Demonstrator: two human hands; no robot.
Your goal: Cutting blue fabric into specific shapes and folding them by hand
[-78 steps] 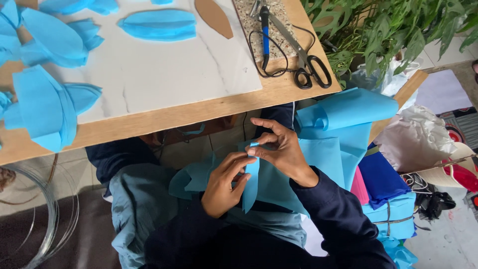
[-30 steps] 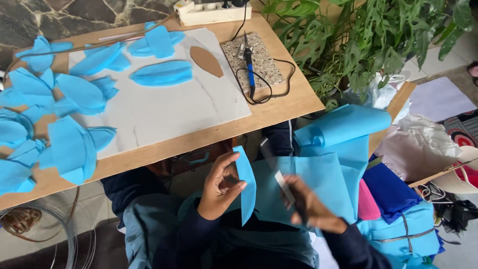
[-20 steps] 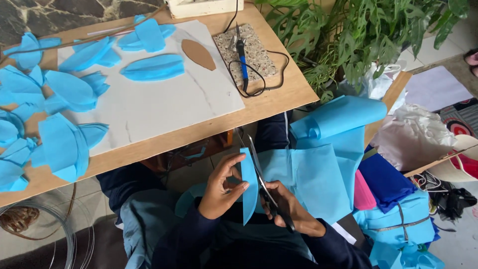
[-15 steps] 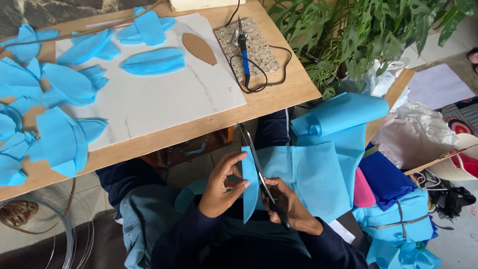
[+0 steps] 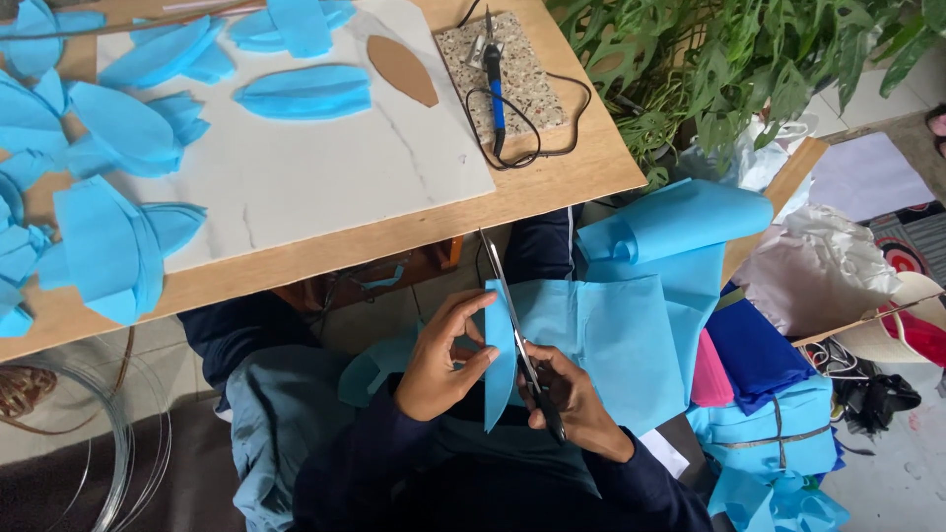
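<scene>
While the right hand [image 5: 574, 406] stays low in the lap with its fingers closed through the dark handles of a pair of scissors [image 5: 516, 330], the long blades run up and away from it along the edge of a folded piece of light blue fabric [image 5: 500, 360]. The tips of the blades reach toward the near edge of the wooden table [image 5: 414, 232]; whether they are parted or shut along the cloth cannot be told. The left hand [image 5: 445, 357], just to the left, pinches the narrow pointed fold between thumb and fingers, holding it upright and touching it on its left side. Right of the fold, a wider sheet of the same blue fabric [image 5: 621, 345] spreads over the person's knees, and a loose roll of blue cloth [image 5: 680, 217] lies beyond it, near the table's right corner.

Farther right, near the floor, sit stacked bundles of fabric [image 5: 778, 424] in pink, dark blue and light blue, some tied with a band. On the table, a white marble-patterned board [image 5: 325, 167] carries a blue leaf-shaped petal [image 5: 304, 92] and a brown cardboard template [image 5: 402, 70]. More finished blue petals [image 5: 108, 246] crowd the left end of the table. At the far right of the table, a soldering iron [image 5: 495, 84] with a blue grip rests on a speckled stone tile [image 5: 503, 69], its black cord looped beside it. Green potted foliage [image 5: 749, 59] fills the far right corner.
</scene>
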